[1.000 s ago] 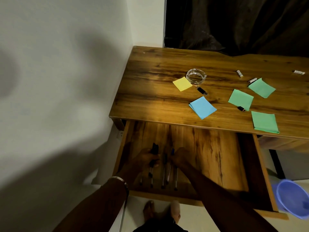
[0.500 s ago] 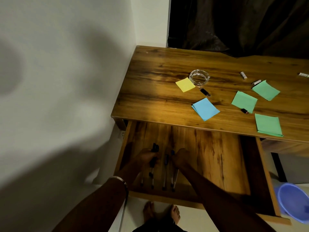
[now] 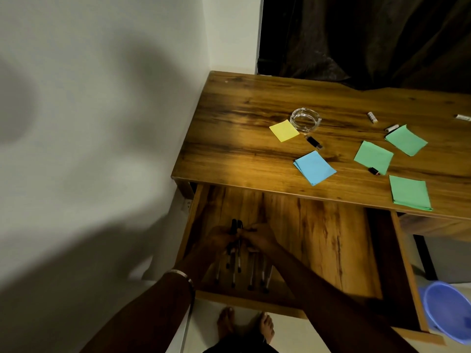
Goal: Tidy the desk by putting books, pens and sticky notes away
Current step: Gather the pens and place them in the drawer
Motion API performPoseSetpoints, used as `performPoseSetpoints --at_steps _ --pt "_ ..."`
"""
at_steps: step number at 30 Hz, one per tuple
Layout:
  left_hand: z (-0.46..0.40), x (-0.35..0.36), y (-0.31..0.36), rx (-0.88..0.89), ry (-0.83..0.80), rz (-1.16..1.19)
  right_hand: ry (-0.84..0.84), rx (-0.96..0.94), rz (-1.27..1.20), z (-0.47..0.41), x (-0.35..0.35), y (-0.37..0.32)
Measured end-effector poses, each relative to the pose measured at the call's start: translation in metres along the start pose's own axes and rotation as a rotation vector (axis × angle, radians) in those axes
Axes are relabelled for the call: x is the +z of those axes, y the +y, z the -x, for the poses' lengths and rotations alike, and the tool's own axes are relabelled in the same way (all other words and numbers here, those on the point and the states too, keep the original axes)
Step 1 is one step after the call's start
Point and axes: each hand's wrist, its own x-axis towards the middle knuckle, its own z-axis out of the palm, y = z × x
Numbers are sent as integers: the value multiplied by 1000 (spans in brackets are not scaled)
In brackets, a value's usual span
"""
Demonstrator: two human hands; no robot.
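2 hands work in the open drawer [image 3: 331, 250]. Left hand [image 3: 219, 239] grips dark pens [image 3: 235, 230]; right hand [image 3: 260, 236], fingers curled, touches them, grasp unclear. Pens lie lengthwise, front to back, at drawer's left. Sticky notes [image 3: 314, 168] lie on the desk [image 3: 242, 149], up and right, nearer the right hand.

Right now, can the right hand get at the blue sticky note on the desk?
Probably yes. The right hand is low in the open drawer among the pens, busy with them. The blue sticky note lies near the desk's front edge, with nothing on it, and the way up looks free.
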Motion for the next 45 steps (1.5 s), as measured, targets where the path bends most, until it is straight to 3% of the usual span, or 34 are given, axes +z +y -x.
performPoseSetpoints --at_steps 5,14,21,28,34,45 --pt "4 -7 -1 -46 -5 22 53 38 -69 -3 8 -5" --pt "12 -10 -6 66 156 -22 159 23 260 -29 24 25" --pt "6 -12 -14 131 306 -233 170 -4 332 -28 22 31" --pt "1 -11 -10 173 317 -497 215 -34 366 -24 19 25" --pt "-3 -4 -12 158 338 -504 221 -79 309 -26 7 40" --pt "-8 2 -10 104 389 -783 245 -143 310 -20 -1 38"
